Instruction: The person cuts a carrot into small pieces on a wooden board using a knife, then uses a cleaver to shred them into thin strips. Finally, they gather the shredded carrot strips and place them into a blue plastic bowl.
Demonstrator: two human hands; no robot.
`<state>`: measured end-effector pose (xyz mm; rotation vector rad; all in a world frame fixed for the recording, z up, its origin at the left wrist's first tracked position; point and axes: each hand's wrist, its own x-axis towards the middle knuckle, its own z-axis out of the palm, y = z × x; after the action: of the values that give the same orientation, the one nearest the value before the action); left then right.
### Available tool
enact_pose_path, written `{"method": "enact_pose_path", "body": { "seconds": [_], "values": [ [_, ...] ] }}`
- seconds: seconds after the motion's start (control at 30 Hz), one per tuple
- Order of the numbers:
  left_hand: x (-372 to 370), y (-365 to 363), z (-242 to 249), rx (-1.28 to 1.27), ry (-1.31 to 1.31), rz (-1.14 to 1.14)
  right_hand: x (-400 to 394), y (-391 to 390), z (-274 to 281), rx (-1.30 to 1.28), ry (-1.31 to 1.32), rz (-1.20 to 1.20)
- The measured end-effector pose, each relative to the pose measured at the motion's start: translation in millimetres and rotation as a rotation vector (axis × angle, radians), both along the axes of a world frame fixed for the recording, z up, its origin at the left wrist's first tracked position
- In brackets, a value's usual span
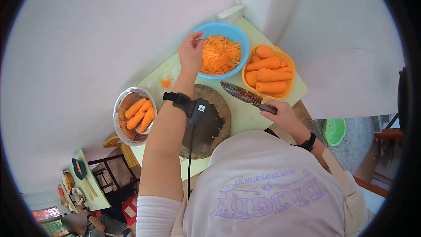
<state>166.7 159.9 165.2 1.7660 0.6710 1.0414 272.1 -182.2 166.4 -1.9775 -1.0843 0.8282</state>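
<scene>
The left hand hides part of the round blue plastic bowl at the far corner of the pale-green table; a distant person's head is blurred.

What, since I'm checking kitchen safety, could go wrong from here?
The right hand holds a bare-bladed knife, so the left hand, at the blue bowl, might get cut if the two come close. The black cable trailing by the chopping board could snag or get in the knife's way.

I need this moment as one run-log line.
left hand: at blue bowl of shredded carrot | right hand: holds knife | whole carrots: in yellow basket
</scene>
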Motion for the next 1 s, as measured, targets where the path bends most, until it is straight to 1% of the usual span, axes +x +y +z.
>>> {"method": "enact_pose_path", "body": {
  "seconds": [0.03, 0.07, 0.1, 0.13, 0.2, 0.23, 0.3, 0.37, 0.43, 0.5, 0.53, 0.57, 0.6, 0.67, 0.73, 0.8, 0.83, 0.87, 0.93, 0.97, 1.0],
  "values": [
    [0, 4, -14, -0.005, -0.002, -0.006, 0, -4, -2, 0.007, -0.009, 0.001],
    [-2, 13, -36, 0.231, 0.224, -0.018, 1, -7, -1, 0.004, -0.012, -0.004],
    [-5, 16, -38, 0.470, 0.451, -0.029, 1, -9, 1, -0.010, -0.029, 0.002],
    [-9, 19, -40, 0.472, 0.449, -0.031, 2, -11, 2, -0.021, -0.046, 0.009],
    [-27, 10, -24, 0.044, 0.602, -0.085, 5, -14, -1, -0.034, -0.012, -0.011],
    [-38, 9, -24, 0.046, 0.605, -0.085, 6, -15, -3, -0.050, 0.022, -0.027],
    [-70, 10, -25, -0.041, 0.669, -0.128, 6, -14, 1, -0.077, 0.029, -0.025],
    [-114, 19, -53, -0.028, 0.723, -0.093, 5, -6, 0, -0.096, 0.034, -0.010],
    [-163, 20, -75, -0.020, 0.775, -0.051, 3, 3, -9, -0.027, 0.024, 0.074],
    [-209, 6, -82, -0.149, 0.830, 0.008, 0, 17, -15, -0.060, 0.067, 0.133],
    [-228, -6, -84, -0.153, 0.832, 0.026, -3, 26, -19, -0.098, 0.107, 0.180],
    [-247, -20, -84, -0.221, 0.857, 0.068, -5, 35, -25, -0.095, 0.109, 0.202],
    [-264, -33, -85, -0.293, 0.882, 0.113, -9, 44, -32, -0.130, 0.166, 0.232],
    [-297, -56, -99, -0.316, 0.899, 0.174, -19, 62, -43, -0.178, 0.229, 0.294],
    [-319, -77, -112, -0.343, 0.913, 0.233, -28, 84, -50, -0.259, 0.266, 0.355],
    [-331, -96, -123, -0.353, 0.822, 0.337, -38, 104, -60, -0.248, 0.213, 0.430],
    [-337, -100, -130, -0.445, 0.737, 0.377, -43, 112, -62, -0.265, 0.252, 0.417],
    [-337, -107, -127, -0.453, 0.730, 0.395, -49, 118, -61, -0.282, 0.289, 0.402],
    [-335, -121, -121, -0.336, 0.858, 0.366, -60, 127, -62, -0.286, 0.237, 0.403],
    [-332, -127, -113, -0.367, 0.818, 0.334, -64, 130, -65, -0.285, 0.190, 0.387],
    [-330, -131, -112, -0.376, 0.812, 0.348, -66, 132, -71, -0.288, 0.185, 0.403]
  ]
}}
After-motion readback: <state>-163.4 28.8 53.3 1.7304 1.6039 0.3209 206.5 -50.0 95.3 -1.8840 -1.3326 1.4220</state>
